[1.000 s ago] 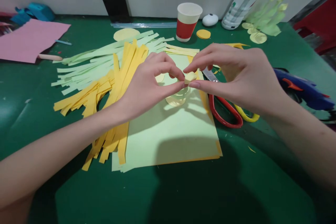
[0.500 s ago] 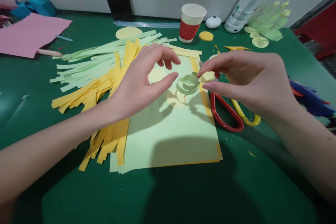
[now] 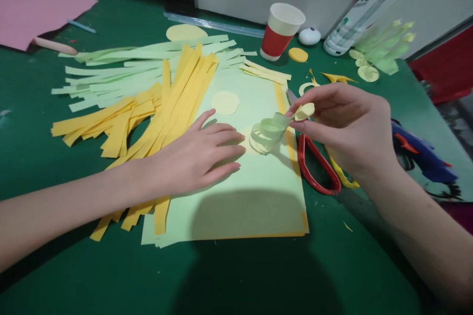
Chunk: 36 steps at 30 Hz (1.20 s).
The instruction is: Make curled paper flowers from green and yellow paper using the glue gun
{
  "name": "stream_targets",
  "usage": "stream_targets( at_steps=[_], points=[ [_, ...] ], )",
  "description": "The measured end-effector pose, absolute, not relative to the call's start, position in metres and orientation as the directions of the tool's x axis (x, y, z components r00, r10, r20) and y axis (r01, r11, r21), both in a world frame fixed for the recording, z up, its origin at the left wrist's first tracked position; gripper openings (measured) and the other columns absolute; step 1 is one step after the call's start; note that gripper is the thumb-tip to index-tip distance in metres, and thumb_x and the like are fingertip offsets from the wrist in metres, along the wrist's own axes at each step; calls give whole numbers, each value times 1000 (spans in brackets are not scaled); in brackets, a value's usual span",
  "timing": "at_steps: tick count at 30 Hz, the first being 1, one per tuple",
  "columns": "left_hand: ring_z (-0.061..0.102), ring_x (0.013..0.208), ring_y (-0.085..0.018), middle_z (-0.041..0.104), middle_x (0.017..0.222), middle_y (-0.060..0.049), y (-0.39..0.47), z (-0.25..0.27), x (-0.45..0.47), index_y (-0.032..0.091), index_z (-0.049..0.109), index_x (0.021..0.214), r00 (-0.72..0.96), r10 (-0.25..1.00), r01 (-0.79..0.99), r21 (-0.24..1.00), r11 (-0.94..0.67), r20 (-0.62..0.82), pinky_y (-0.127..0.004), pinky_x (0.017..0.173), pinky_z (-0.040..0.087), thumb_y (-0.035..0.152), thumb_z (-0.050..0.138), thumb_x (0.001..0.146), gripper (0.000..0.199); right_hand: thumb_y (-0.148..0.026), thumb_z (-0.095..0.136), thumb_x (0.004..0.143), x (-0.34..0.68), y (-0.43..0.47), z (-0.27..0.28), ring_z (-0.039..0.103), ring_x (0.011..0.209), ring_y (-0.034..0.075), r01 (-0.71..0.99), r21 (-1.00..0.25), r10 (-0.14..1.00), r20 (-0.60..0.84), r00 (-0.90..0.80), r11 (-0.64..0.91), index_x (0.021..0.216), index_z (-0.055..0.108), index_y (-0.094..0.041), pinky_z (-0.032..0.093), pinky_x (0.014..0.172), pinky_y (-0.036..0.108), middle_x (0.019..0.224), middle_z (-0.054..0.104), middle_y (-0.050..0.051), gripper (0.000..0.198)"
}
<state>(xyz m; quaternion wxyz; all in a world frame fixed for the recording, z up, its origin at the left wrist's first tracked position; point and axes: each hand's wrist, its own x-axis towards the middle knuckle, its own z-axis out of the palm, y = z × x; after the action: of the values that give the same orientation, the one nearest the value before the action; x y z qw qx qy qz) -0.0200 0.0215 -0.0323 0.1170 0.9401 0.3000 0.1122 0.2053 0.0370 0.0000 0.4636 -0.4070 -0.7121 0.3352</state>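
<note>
My right hand point(image 3: 343, 108) pinches a small paper flower point(image 3: 271, 129) made of curled pale green strips, with a pale yellow bud point(image 3: 305, 111) at the fingertips. The curl's lower end is over a pale yellow paper disc, mostly hidden behind it; whether they are stuck together I cannot tell. My left hand point(image 3: 207, 155) lies flat, fingers stretched out, on the stack of light green paper sheets point(image 3: 251, 211), fingertips beside the disc. Another pale yellow disc point(image 3: 225, 103) rests on the sheets above that hand. Yellow paper strips point(image 3: 177, 103) lie under and beside my left forearm.
Light green strips point(image 3: 107, 76) spread at the back left. Red-and-yellow-handled scissors point(image 3: 320, 177) lie beneath my right hand, near a blue glue gun point(image 3: 424, 152). Behind stand a paper cup point(image 3: 279, 34) and finished-looking paper flowers point(image 3: 386, 51). Pink paper point(image 3: 40, 12) is far left.
My left hand has come down from the air onto the paper sheets, its fingers now flat. My right hand still pinches the flower, now lower and with its strips more stretched. The view has shifted slightly.
</note>
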Motion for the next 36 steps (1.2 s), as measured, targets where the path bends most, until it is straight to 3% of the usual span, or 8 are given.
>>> stream_targets(
  at_steps=[3, 9, 20, 36],
  points=[
    [48, 118, -22, 59, 121, -7, 24, -36, -23, 20, 61, 108, 799, 577, 513, 308, -801, 170, -52, 110, 12, 35, 35, 94, 33, -1, 68, 63, 203, 36, -1, 60, 70, 11, 270, -853, 892, 401, -207, 446, 79, 67, -20, 51, 61, 25, 75, 65, -3, 26],
    [47, 119, -24, 60, 119, -8, 25, -40, -25, 18, 62, 107, 805, 552, 483, 301, -822, 216, -52, 110, 13, 33, 37, 93, 33, 8, 63, 58, 195, 36, -11, 63, 65, 10, 154, -776, 791, 597, -136, 612, 81, 68, -18, 53, 59, 23, 70, 66, -3, 35],
    [48, 114, -22, 60, 113, -8, 26, -39, -23, 21, 64, 101, 798, 565, 496, 304, -813, 210, -52, 110, 14, 33, 38, 92, 31, 13, 62, 53, 184, 26, -21, 64, 66, 14, 156, -771, 785, 618, -55, 618, 83, 67, -19, 51, 56, 26, 75, 64, -2, 44],
    [48, 112, -25, 60, 112, -10, 26, -42, -23, 19, 64, 102, 792, 556, 487, 288, -825, 252, -56, 107, 20, 33, 38, 92, 32, 4, 66, 57, 183, 23, -23, 64, 66, 13, 262, -767, 802, 595, -49, 585, 84, 65, -20, 52, 57, 28, 77, 65, -2, 36]
  ],
)
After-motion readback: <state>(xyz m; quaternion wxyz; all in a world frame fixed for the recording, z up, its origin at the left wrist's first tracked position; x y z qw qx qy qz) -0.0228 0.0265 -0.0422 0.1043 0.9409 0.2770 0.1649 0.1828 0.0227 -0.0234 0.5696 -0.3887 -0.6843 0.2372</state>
